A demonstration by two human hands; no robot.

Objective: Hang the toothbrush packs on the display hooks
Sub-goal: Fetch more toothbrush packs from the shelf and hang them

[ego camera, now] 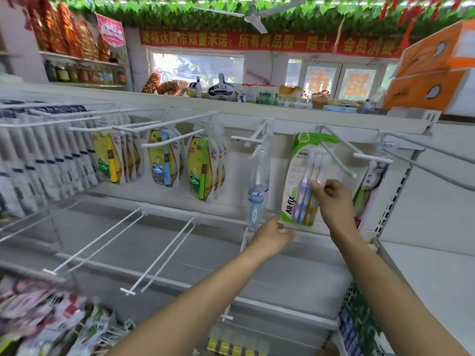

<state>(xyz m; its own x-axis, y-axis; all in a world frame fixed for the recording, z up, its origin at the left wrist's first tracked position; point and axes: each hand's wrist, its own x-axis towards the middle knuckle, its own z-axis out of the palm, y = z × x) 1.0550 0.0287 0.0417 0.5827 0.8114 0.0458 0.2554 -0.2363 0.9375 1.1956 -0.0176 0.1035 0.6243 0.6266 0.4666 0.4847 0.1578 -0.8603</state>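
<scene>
1. While the green-and-white toothbrush pack (305, 181) hangs upright from a hook (336, 158) on the top rail (231, 116) of the display, we reach both hands (331, 201) up to it; its long axis runs top to bottom, brush heads up.

2. The pack lies just left of our right hand, whose fingertips (314, 186) touch the clear blister at mid-height. The fingers are curled and pinched close together at the pack's right edge; we judge this a light pinch on the pack, not a full grasp.

3. Our left hand (273, 237) sits below and left of the pack's bottom corner, near the lower rail (321, 238). Its fingers are relaxed and loosely spread, holding nothing; whether a fingertip brushes the pack, we cannot tell.

4. The right hand is the nearer and the working one. The hook's tip slants out and down to the right, above that hand.

5. A single blue toothbrush pack (257, 191) hangs just left; a darker pack (367, 191) hangs on the right.

6. Our read: the pack is already on its hook, and what remains is to settle it straight. More loose packs (51, 322) wait, blurred, at the lower left corner of the view.
</scene>
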